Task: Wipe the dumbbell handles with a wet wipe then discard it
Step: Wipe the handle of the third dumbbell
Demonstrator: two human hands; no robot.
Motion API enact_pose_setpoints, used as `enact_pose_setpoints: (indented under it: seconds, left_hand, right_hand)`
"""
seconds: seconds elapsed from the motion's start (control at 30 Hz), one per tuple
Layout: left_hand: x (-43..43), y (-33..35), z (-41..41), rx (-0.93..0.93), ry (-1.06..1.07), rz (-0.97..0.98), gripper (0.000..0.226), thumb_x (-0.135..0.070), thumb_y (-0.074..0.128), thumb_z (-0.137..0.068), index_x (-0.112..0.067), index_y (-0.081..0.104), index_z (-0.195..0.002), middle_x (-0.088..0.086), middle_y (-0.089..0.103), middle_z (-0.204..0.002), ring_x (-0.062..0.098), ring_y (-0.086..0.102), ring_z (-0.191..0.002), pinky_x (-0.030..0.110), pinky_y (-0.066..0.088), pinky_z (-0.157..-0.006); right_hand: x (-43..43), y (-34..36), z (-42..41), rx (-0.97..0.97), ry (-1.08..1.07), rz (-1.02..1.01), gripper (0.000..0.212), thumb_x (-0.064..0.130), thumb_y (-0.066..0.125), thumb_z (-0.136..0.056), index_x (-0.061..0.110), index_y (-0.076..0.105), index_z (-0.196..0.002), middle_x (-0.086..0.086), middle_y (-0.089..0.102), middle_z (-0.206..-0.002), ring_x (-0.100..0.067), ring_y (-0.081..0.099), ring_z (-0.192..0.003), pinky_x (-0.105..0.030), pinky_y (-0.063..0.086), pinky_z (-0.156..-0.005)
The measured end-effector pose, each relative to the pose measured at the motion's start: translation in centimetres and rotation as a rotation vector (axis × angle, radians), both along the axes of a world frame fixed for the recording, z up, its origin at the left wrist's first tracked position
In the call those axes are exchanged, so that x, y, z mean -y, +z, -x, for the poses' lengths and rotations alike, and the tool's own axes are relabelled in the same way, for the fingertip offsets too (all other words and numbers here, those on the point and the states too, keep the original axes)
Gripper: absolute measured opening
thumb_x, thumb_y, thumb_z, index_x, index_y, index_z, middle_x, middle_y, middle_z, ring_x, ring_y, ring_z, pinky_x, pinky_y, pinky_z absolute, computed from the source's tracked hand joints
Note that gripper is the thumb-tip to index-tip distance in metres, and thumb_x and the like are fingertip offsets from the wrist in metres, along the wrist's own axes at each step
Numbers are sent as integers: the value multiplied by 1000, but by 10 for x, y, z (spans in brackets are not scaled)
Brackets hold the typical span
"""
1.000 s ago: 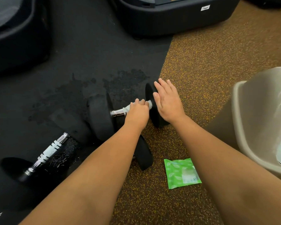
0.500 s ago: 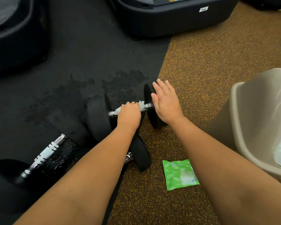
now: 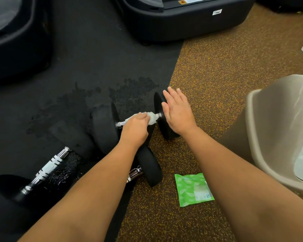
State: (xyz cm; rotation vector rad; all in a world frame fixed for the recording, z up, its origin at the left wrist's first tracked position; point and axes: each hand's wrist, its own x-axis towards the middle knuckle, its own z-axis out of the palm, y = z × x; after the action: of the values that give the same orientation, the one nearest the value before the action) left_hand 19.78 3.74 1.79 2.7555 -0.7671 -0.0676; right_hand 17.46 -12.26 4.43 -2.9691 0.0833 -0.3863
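A black dumbbell [image 3: 103,126] lies on the floor with a chrome handle between its two plates. My left hand [image 3: 135,128] grips a white wet wipe [image 3: 151,117] wrapped round that handle, near the right plate. My right hand [image 3: 177,112] rests flat with straight fingers on the outer face of the right plate [image 3: 160,123]. A second dumbbell lies nearer me at the left, its chrome handle [image 3: 47,167] bare and its right plate [image 3: 150,168] under my left forearm.
A green wet-wipe packet [image 3: 192,189] lies on the speckled brown floor between my arms. A beige bin [image 3: 273,130] with a clear liner stands at the right. Black machine bases sit at the top [image 3: 182,20] and far left [image 3: 16,41]. A dark mat [image 3: 77,75] shows wet patches.
My left hand slid left along the handle, then back toward the right plate with the wipe. My right hand stayed flat on the plate.
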Motion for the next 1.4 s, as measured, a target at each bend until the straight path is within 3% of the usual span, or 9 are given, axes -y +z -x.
enact_pose_setpoints:
  seconds: [0.1,0.23,0.3,0.47,0.6,0.77,0.97,1.13,1.4]
  left_hand:
    - [11,9,-1,-10,123,-4,28,-4,50,-86,-8,62,-111,10,63,-111,28,57,-104,37,45,-87]
    - [31,21,-6,-120,171,-60,31,-8,50,-88,-12,60,-118,12,63,-110,30,59,-102,39,46,-86]
    - [36,20,-6,-123,91,-93,32,-7,50,-89,-13,57,-120,11,61,-116,29,57,-107,37,45,-87]
    - [17,3,-6,-79,-57,-54,48,0,47,-88,-13,49,-134,4,42,-146,22,34,-138,33,30,-111]
    - [5,1,-9,-52,120,-10,36,-5,50,-84,-13,60,-118,5,60,-122,27,54,-115,38,45,-92]
    - [24,20,-18,-172,270,-121,25,-13,51,-89,-14,63,-111,13,65,-104,32,60,-97,39,47,-81]
    - [37,21,-20,-244,124,-124,35,-10,52,-89,-17,58,-122,12,62,-113,30,59,-103,38,48,-85]
    - [13,4,-12,-134,21,28,46,1,52,-86,-19,57,-127,0,53,-137,23,47,-127,40,40,-105]
    - [30,13,-27,-214,263,-63,30,-13,51,-89,-20,63,-116,12,64,-108,33,60,-101,38,48,-82]
  right_hand:
    - [0,-2,-1,3,-12,-8,59,36,15,-98,5,42,-139,-14,42,-146,-29,32,-139,-35,14,-118]
    - [2,-6,-3,-33,-25,-32,62,41,10,-96,9,37,-143,-10,36,-151,-29,26,-142,-36,14,-120]
    - [1,-5,-3,-17,-16,-25,61,38,13,-97,6,40,-141,-13,39,-148,-30,29,-141,-36,14,-119]
    - [0,1,2,8,-2,-40,60,36,15,-97,5,41,-140,-14,40,-147,-30,30,-140,-34,12,-117]
    - [0,2,2,0,-3,-40,59,37,14,-97,6,40,-141,-13,39,-148,-29,29,-141,-33,11,-117]
    - [-1,0,1,-7,-18,-38,55,35,20,-99,7,39,-142,-12,37,-149,-29,27,-141,-32,9,-118]
    - [-1,1,2,1,-26,-62,52,34,24,-99,7,39,-142,-12,37,-149,-30,27,-141,-35,12,-118]
    - [-1,-3,1,-2,-29,-74,58,38,18,-97,7,43,-140,-12,41,-147,-31,31,-139,-38,20,-118]
    - [-1,-3,0,-4,-34,-81,59,38,17,-97,7,43,-140,-12,42,-147,-31,31,-139,-38,19,-118]
